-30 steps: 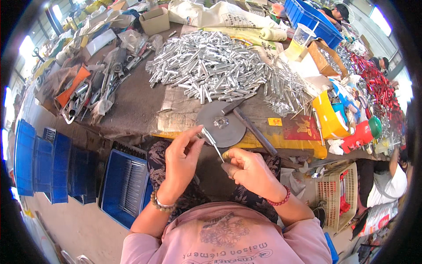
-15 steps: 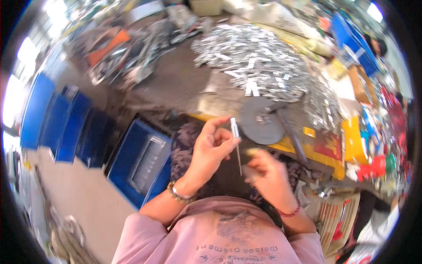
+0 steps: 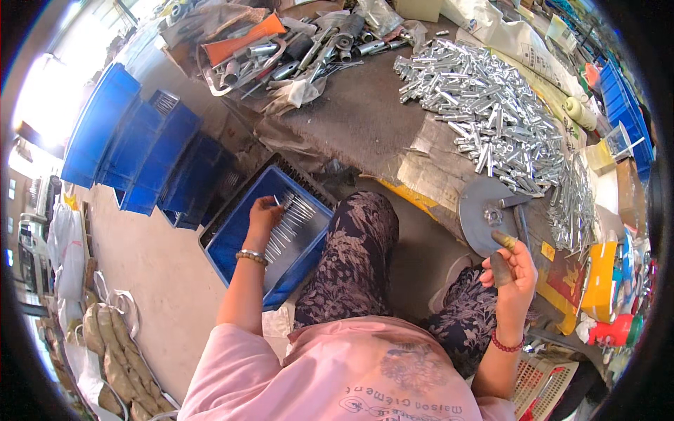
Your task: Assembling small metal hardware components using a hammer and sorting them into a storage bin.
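My left hand (image 3: 264,219) reaches into a blue bin (image 3: 232,261) at my left, its fingers closed around the silver end of a thin metal rod, mostly hidden by the hand. Beside it, a row of similar metal rods (image 3: 293,217) with thicker silver ends lies on the bin's floor. My right hand (image 3: 514,272) is raised in front of a dark grey round disc (image 3: 477,210) at the bench edge. Its thumb and forefinger wear finger covers and stand apart; nothing shows between them.
A big heap of silver metal sleeves (image 3: 491,105) covers the bench's far right, with thin rods (image 3: 572,207) beside it. Tools and an orange piece (image 3: 242,36) lie at the far left. Stepped blue bins (image 3: 133,151) stand left. A beige crate (image 3: 544,382) sits at lower right.
My left hand has gone from in front of my body down into the blue bin with the rod. My right hand has moved right and up. The view has turned left.
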The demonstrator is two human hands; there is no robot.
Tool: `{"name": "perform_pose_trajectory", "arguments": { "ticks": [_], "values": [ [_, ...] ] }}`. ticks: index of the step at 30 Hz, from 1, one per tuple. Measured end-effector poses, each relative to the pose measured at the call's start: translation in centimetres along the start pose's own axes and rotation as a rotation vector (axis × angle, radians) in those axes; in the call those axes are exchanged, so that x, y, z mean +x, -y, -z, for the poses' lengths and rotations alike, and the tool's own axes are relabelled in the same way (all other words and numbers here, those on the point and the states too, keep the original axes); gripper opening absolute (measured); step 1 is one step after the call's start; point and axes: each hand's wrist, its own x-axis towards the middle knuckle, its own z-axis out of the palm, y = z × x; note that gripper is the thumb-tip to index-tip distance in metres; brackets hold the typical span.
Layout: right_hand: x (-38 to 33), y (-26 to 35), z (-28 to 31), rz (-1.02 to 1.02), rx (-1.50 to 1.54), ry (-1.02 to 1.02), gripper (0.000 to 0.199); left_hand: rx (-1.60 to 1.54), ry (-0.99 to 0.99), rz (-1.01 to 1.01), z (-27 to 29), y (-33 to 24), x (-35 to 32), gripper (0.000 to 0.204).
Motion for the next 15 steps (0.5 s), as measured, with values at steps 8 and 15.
{"name": "perform_pose_trajectory", "arguments": {
  "ticks": [8,15],
  "values": [
    [-0.3,-0.3,0.4,-0.026,-0.004,-0.009,0.037,0.005,-0.069,0.159,-2.1,6.4,5.5,0.052],
    [-0.1,-0.1,0.4,-0.023,-0.007,-0.008,0.034,0.263,-0.251,0.073,-3.5,7.7,7.6,0.041]
  ]
}}
